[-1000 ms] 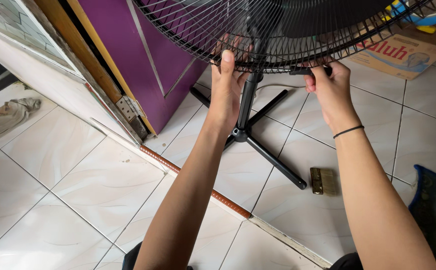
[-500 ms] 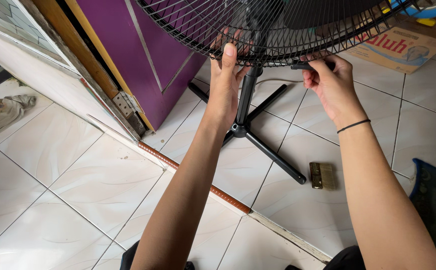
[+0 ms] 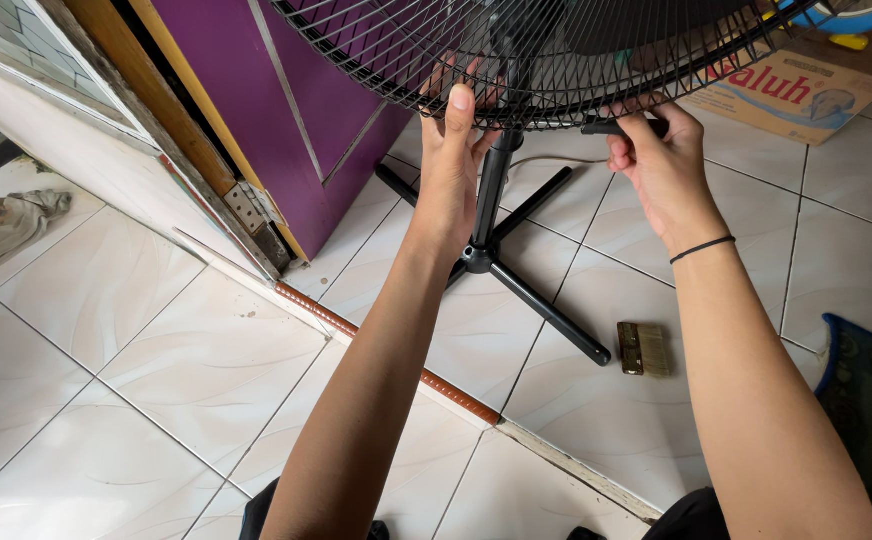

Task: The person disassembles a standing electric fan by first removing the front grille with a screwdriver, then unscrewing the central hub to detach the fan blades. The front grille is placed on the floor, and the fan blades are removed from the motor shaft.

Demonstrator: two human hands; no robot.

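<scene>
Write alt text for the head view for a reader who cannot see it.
Both hands grip the lower rim of a black wire fan guard: the left hand pinches it, the right hand holds a small black handle. Below, the black cross-shaped stand sits on white floor tiles beside a purple door.

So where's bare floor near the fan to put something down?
Free: the white tiles left of the left hand's forearm, bordered by the brown threshold strip and the rag. Also the tiles between the right hand, the cardboard box and the dark mat. Crowded: around the fan's cross base, beside the brush, under the grille.
</scene>
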